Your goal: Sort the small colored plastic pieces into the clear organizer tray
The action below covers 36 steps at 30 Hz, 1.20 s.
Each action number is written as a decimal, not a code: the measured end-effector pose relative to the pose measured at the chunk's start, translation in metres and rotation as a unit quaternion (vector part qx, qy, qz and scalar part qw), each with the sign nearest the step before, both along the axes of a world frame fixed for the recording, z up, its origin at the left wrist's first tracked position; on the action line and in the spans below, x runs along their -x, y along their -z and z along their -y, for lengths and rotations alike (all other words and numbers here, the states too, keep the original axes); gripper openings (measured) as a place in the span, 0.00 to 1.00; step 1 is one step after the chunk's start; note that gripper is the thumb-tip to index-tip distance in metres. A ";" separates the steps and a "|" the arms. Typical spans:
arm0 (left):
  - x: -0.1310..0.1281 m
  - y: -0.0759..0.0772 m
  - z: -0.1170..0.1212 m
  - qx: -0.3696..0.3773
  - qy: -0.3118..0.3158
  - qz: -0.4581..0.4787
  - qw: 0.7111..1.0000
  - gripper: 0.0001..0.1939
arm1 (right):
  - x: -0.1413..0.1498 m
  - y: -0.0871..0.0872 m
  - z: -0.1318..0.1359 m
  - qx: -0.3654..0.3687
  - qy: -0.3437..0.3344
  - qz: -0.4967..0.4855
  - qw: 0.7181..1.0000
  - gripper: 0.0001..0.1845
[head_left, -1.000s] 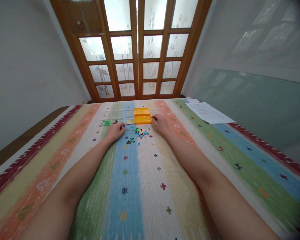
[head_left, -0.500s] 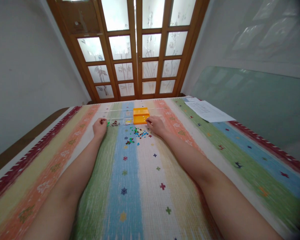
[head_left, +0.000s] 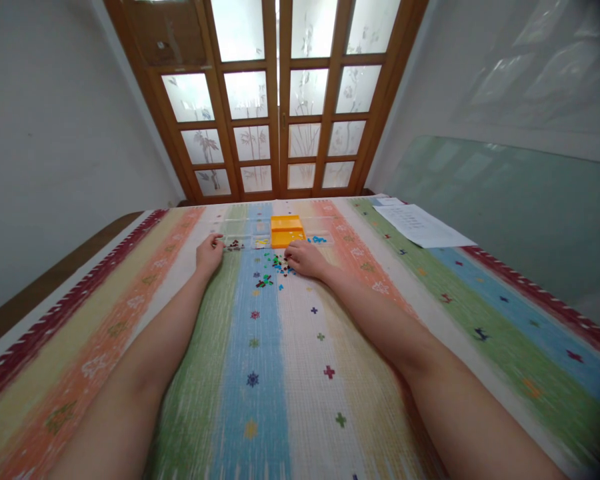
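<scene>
My left hand (head_left: pixel 210 255) has its fingers curled at the left end of a clear compartment tray (head_left: pixel 243 221); whether they grip anything is too small to make out. Fingertips together, my right hand (head_left: pixel 305 259) reaches into a loose pile of tiny coloured pieces (head_left: pixel 279 261), covering part of it. What it may pinch is hidden. A yellow-orange two-part box (head_left: pixel 286 228) sits amid the clear compartments, with some pale bits at its front right. Dark brown pieces (head_left: pixel 235 245), yellow pieces (head_left: pixel 261 242) and blue pieces (head_left: pixel 317 239) lie in separate clear compartments.
A small cluster of green and dark pieces (head_left: pixel 265 281) lies on the striped tablecloth (head_left: pixel 310 400), nearer me. Printed paper (head_left: pixel 423 225) rests at the far right. Beyond the table stand wooden glazed doors (head_left: pixel 285 100), and a glass panel (head_left: pixel 510 200) is on the right.
My right hand has moved from the yellow-orange box's right side down and left to the pile, uncovering the blue pieces. My left hand stays by the tray's left end. The view has shifted slightly.
</scene>
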<state>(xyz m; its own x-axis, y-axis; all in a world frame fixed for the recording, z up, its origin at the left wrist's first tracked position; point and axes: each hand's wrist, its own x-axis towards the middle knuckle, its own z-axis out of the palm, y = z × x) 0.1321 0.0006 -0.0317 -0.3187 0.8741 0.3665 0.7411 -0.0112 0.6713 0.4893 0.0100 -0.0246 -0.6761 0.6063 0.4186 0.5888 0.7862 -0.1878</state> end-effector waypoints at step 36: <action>-0.093 -0.002 0.036 -0.050 0.429 -0.289 0.854 0.21 | -0.013 0.020 -0.030 0.030 0.133 -0.271 0.953 0.12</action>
<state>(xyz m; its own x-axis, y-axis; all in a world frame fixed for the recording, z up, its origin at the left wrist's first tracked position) 0.2256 -0.0355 -0.0295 0.6836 0.6501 0.3317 0.6382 -0.7529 0.1605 0.5019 0.0400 -0.0444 -0.1901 0.7593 0.6224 0.5695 0.6017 -0.5600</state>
